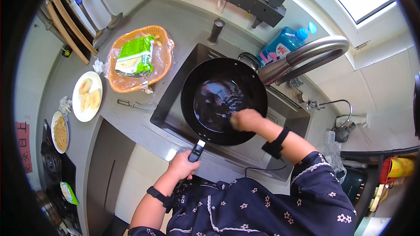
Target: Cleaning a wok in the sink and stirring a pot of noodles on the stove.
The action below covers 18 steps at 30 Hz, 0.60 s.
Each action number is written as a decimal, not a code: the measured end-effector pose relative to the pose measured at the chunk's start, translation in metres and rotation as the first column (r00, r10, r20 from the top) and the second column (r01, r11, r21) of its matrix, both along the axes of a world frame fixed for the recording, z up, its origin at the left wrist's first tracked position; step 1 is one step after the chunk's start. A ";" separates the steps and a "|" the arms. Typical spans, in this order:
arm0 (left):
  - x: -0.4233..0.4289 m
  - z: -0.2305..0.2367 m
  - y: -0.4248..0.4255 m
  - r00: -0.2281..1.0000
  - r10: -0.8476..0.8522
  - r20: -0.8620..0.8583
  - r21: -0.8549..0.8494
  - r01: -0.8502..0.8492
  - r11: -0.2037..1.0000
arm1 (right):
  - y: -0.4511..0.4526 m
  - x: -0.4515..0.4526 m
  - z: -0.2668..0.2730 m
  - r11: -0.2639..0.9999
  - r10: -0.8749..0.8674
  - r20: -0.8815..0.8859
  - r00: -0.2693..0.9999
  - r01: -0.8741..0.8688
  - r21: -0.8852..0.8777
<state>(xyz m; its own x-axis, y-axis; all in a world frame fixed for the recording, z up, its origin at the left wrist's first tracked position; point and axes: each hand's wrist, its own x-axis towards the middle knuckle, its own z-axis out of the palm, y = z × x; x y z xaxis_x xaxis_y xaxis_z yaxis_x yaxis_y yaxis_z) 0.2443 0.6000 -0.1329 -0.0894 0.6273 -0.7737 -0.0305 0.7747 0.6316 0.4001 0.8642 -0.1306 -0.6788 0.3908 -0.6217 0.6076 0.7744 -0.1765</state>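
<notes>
A black wok (210, 121) with water in it rests over the steel sink (170, 121), below the curved metal faucet (315, 47). My left hand (183, 165) grips the wok's black handle (196, 154) on the near side. Inside the wok, at the right of the rippling water, is my right hand (247, 120). It is blurred and its fingers are curled down; a small light-coloured thing seems to be under them, but I cannot tell what it is. A black strap is on each of my forearms.
Left of the sink lie an orange basket (115, 83) with a green packet (136, 54), a wire utensil (137, 105), a plate (77, 106) of round pale pieces and a dish (55, 147) of shredded food. A blue detergent bottle (283, 44) and a small tap (315, 105) stand behind and right.
</notes>
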 end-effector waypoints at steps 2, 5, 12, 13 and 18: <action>0.001 -0.002 0.003 1.000 -0.012 0.008 -0.003 0.012 1.000 | -0.027 -0.017 -0.016 0.991 -0.023 -0.088 0.996 0.011 -0.134; 0.004 -0.006 0.003 1.000 -0.027 0.005 -0.013 0.027 1.000 | -0.059 -0.061 -0.036 0.966 -0.229 -0.407 0.884 0.154 -0.210; 0.007 0.003 0.003 0.999 -0.028 -0.024 -0.033 0.027 0.999 | 0.014 -0.136 -0.050 0.940 -0.202 -0.758 0.620 0.339 0.026; 0.007 0.002 0.003 0.999 -0.029 -0.023 -0.034 0.028 0.999 | 0.035 -0.131 -0.045 0.934 -0.143 -0.700 0.699 0.328 0.138; 0.006 0.000 -0.001 1.000 -0.015 -0.021 -0.017 0.014 1.000 | 0.081 -0.049 -0.029 0.859 -0.027 -0.521 0.853 0.287 0.424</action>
<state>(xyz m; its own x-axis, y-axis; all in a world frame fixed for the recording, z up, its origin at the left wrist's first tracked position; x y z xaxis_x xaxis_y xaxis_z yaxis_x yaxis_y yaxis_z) 0.2499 0.5990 -0.1334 -0.0969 0.6158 -0.7819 -0.0058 0.7852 0.6192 0.3511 0.9457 -0.1596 -0.7380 0.6722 0.0589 0.6634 0.7388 -0.1187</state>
